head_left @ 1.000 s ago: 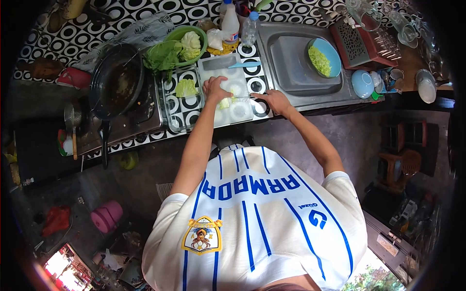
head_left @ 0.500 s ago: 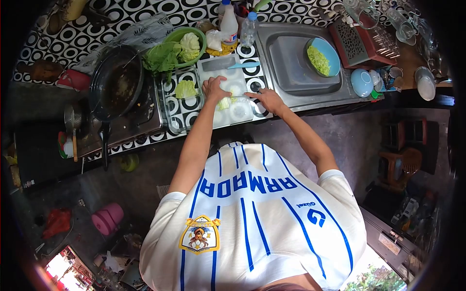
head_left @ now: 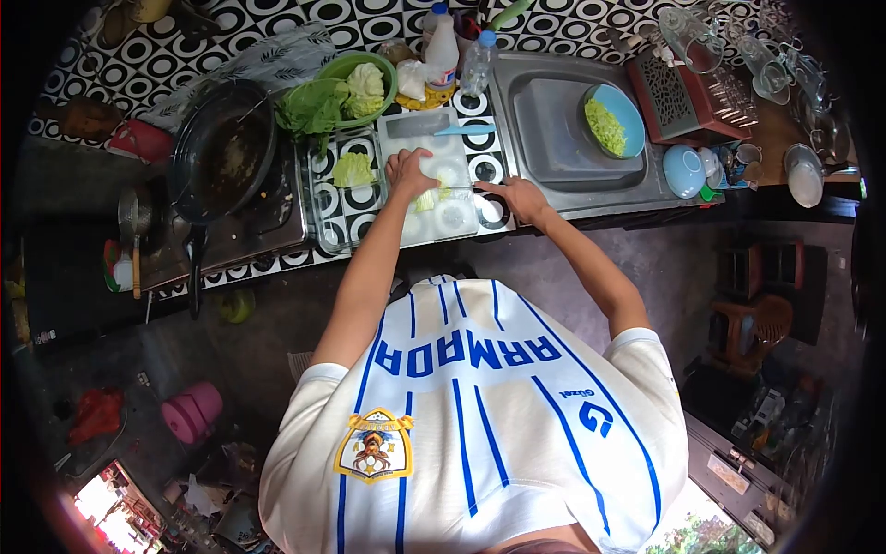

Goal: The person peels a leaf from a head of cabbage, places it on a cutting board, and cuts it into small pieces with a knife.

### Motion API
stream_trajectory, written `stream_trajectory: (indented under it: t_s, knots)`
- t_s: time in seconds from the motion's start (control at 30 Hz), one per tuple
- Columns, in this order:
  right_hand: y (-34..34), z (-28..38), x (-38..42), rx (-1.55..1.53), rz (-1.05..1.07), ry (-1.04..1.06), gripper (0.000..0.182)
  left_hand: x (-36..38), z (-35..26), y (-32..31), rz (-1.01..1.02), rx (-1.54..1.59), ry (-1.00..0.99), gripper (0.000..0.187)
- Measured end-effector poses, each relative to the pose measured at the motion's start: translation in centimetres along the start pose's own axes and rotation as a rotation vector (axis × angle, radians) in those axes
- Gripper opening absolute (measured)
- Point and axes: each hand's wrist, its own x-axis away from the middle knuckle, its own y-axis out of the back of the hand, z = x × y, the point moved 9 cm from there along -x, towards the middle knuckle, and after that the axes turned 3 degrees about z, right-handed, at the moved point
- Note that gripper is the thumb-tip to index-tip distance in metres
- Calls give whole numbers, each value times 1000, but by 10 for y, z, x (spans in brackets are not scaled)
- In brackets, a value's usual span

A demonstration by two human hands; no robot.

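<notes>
On the pale, see-through cutting board [head_left: 454, 220], my left hand [head_left: 407, 175] presses down with curled fingers on pale green cabbage [head_left: 425, 200]. Shredded bits lie by its thumb. My right hand [head_left: 519, 198] is closed at the board's right edge, index finger stretched toward the cabbage. From that finger a thin line, seemingly a knife [head_left: 459, 188] viewed edge-on, reaches to the cabbage; its handle is hidden. A second, blue-handled knife [head_left: 466, 130] with a wide grey blade lies along the board's far side. Left of the board, a cabbage leaf [head_left: 354, 170] rests in a glass tray [head_left: 318, 220].
A green bowl [head_left: 391, 95] of cabbage and leafy greens stands behind the tray. To the left is a black wok [head_left: 226, 152] on the stove. In the sink [head_left: 509, 102], a blue bowl [head_left: 632, 125] of shredded cabbage sits on a grey upturned tub [head_left: 563, 125]. Bottles [head_left: 477, 66] stand behind the board.
The view has shifted slightly. Both hands stay at the board, with the right hand drawn back a little from the cabbage. The cabbage looks nearly unchanged.
</notes>
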Motion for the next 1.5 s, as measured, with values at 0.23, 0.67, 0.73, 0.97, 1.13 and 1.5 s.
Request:
stream_trajectory:
  t_s: [0.23,0.67,0.73,0.97,1.13,1.5]
  knots:
    - [18,7,7,-9,-68,64,76,-13,5,-5,130,45,149,69]
    - [6,11,-20,-53,-78,56,74,-15,9,-7,15,4,111,63]
    - [5,10,-20,-58,-40,3,76,-17,8,-5,5,4,94,62]
    - [0,-5,-11,-74,-38,3,72,-15,9,-4,15,26,88,59]
    - [20,-1,-1,-28,-48,28,69,-14,8,-2,22,24,125,58]
    - [15,13,-28,0,-94,69,76,-22,15,-6,46,53,200,56]
